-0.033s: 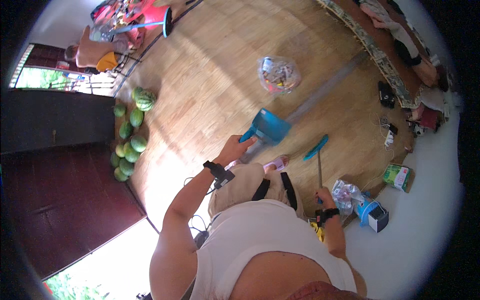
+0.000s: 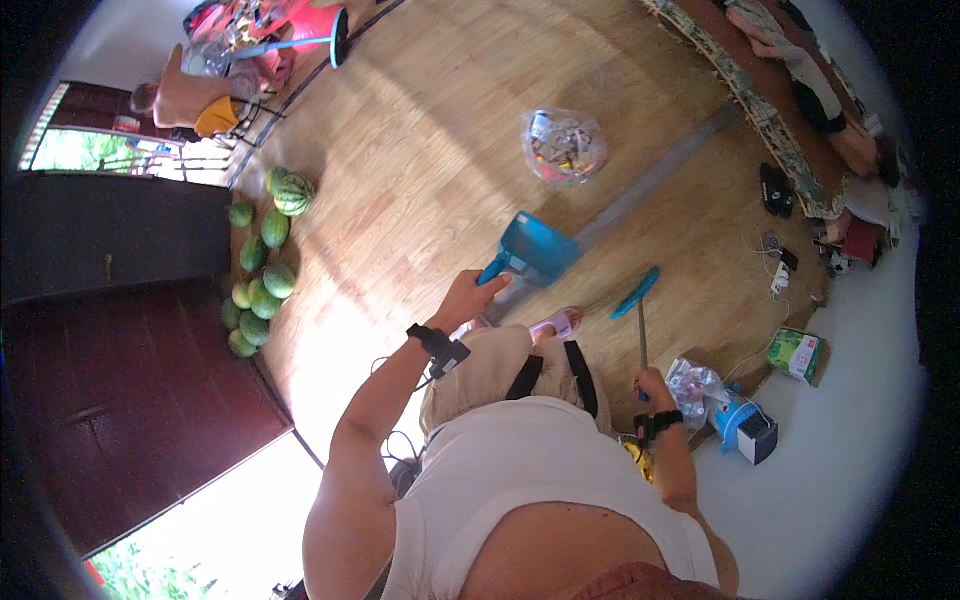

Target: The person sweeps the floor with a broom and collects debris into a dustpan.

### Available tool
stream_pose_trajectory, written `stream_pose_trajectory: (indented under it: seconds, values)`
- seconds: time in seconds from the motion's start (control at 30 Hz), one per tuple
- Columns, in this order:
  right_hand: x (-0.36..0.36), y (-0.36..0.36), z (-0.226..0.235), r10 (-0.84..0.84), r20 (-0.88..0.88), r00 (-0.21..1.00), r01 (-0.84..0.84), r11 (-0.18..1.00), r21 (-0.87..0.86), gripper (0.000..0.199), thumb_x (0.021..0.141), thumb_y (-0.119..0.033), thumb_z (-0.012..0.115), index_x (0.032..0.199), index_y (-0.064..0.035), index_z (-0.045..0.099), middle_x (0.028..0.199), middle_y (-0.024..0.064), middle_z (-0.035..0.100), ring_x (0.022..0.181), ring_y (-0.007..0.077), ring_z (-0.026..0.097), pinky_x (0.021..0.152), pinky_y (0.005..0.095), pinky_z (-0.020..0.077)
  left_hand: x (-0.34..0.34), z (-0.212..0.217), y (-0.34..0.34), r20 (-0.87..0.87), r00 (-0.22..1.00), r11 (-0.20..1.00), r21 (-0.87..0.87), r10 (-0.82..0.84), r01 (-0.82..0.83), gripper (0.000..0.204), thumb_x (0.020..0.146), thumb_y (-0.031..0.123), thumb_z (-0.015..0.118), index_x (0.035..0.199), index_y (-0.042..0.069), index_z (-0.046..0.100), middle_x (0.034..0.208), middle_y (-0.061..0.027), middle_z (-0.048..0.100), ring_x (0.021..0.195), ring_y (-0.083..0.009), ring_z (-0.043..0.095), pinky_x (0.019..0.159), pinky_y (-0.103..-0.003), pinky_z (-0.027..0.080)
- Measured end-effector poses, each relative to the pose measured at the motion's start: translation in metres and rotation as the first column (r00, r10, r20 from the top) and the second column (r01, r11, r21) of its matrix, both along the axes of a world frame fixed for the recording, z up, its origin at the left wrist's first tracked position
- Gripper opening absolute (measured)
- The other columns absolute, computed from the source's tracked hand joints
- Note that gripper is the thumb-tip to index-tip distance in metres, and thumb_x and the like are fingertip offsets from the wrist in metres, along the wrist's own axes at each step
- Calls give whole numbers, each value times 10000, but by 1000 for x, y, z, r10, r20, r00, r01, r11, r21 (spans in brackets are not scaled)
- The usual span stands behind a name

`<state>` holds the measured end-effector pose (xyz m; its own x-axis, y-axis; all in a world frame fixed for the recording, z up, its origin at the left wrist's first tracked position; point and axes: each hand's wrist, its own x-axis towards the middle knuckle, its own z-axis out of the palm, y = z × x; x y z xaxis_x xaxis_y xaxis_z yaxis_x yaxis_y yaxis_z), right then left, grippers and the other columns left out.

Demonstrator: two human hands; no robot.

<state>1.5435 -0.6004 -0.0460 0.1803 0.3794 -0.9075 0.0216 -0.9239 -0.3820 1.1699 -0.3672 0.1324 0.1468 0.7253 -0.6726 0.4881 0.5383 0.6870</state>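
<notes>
Two hands busy | left hand (image 2: 470, 297) grips blue dustpan (image 2: 538, 247) | right hand (image 2: 652, 384) grips broom (image 2: 637, 295)

One camera is riding on the person's head, looking steeply down over their chest and forearms at the wooden floor (image 2: 420, 130). It is sitting close to the body, the far room bending toward the rim.
</notes>
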Motion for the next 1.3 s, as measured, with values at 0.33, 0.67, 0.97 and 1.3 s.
stream_pose_trajectory:
  seconds: [0.33, 0.67, 0.97, 1.3]
  values:
    - [-160, 150, 4, 14, -611, 792, 99, 983, 152, 183, 811, -87, 494, 633, -80, 451, 563, 13, 452, 477, 96, 444, 422, 228, 349, -156, -18, -17, -55, 967, 958, 157, 249, -238, 379, 768, 328, 639, 619, -12, 563, 524, -20, 499, 514, -80, 433, 467, -279, 355]
    - [-288, 240, -27, -246, -432, 868, 226, 969, -96, 106, 812, -28, 451, 716, -54, 414, 588, 12, 423, 409, 66, 346, 342, 202, 280, -279, -57, 7, -133, 954, 956, 164, 268, -245, 434, 750, 379, 631, 590, -13, 536, 498, -56, 487, 466, -124, 438, 451, -302, 352]
    - [-283, 249, 67, 209, -133, 969, -209, 978, 13, 49, 797, 4, 450, 785, -43, 443, 597, -4, 428, 443, 39, 388, 354, 169, 315, -309, -62, 23, 55, 910, 901, 131, 410, -414, 398, 769, 371, 605, 623, 1, 580, 513, -63, 545, 451, -117, 501, 444, -261, 396]
    - [-354, 386, 15, -173, -595, 785, 107, 984, -145, 137, 841, -70, 448, 711, -54, 410, 595, -16, 427, 442, 29, 402, 368, 156, 342, -337, -49, 58, -49, 923, 918, 138, 382, -372, 362, 769, 353, 628, 668, 7, 590, 521, -35, 538, 425, -90, 463, 403, -242, 358]
